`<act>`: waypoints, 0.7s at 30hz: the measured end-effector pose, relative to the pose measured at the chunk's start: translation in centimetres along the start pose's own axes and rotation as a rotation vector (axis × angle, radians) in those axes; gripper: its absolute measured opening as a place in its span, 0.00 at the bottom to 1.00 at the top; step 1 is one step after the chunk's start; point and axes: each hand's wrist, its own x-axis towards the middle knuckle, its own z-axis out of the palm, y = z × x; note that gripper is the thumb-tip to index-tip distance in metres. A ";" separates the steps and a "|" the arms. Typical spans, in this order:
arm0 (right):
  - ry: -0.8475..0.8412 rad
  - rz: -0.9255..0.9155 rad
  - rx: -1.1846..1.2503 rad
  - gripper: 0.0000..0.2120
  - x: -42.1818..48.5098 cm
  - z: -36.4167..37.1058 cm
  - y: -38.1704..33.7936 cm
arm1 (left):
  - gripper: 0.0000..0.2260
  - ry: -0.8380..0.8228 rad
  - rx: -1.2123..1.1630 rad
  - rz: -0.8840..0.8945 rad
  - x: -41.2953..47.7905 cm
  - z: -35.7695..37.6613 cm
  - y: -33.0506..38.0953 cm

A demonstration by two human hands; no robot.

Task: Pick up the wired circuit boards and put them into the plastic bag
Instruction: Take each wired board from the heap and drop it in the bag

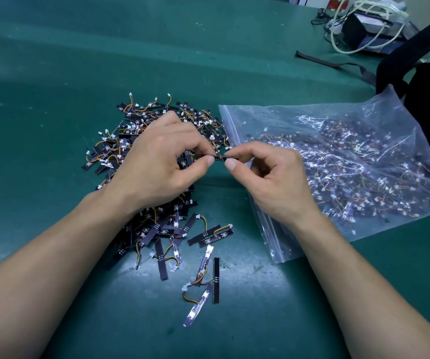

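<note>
A heap of small black wired circuit boards (154, 229) with orange and yellow leads lies on the green table, partly hidden under my left arm. My left hand (156, 161) and my right hand (268, 177) both pinch one thin black circuit board (223, 158) by its ends, just above the table between the heap and the bag. The clear plastic zip bag (338, 161) lies to the right, its mouth toward the heap, holding many boards inside.
The green table mat (53, 73) stretches to the left and back. A black bag with a strap (428, 81) sits at the right edge. A dark box with white cables (369, 27) stands at the back right. Loose boards (203, 286) lie near me.
</note>
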 end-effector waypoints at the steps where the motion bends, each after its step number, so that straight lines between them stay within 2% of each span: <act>1: 0.002 0.011 0.012 0.03 0.0 0.0 0.0 | 0.05 0.003 0.006 0.006 0.0 0.0 0.0; 16: -0.050 0.141 0.149 0.07 0.3 -0.1 -0.3 | 0.05 0.044 -0.009 0.055 0.1 0.0 -0.1; 21: -0.007 0.146 0.151 0.05 0.3 0.0 -0.5 | 0.03 0.058 -0.004 0.052 0.0 0.1 -0.1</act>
